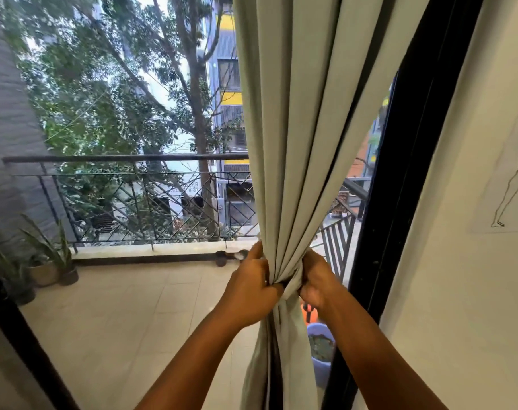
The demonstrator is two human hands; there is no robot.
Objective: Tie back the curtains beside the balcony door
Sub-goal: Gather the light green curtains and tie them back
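A pale grey-green curtain [296, 128] hangs at the right side of the open balcony doorway, gathered into a narrow bunch at waist height. My left hand [249, 287] grips the bunch from its left side, fingers curled into the folds. My right hand [315, 279] grips it from the right at the same height, thumb on top. Between the two hands the fabric is cinched; whether a tie-back band lies there I cannot tell. Below the hands the curtain falls loose.
The black door frame [399, 173] stands just right of the curtain, with a white wall [473, 261] bearing a line drawing beyond. Outside lie a tiled balcony floor [127, 315], a metal railing [133, 184], potted plants [45, 261] at left and a white pot [321, 350] behind the curtain.
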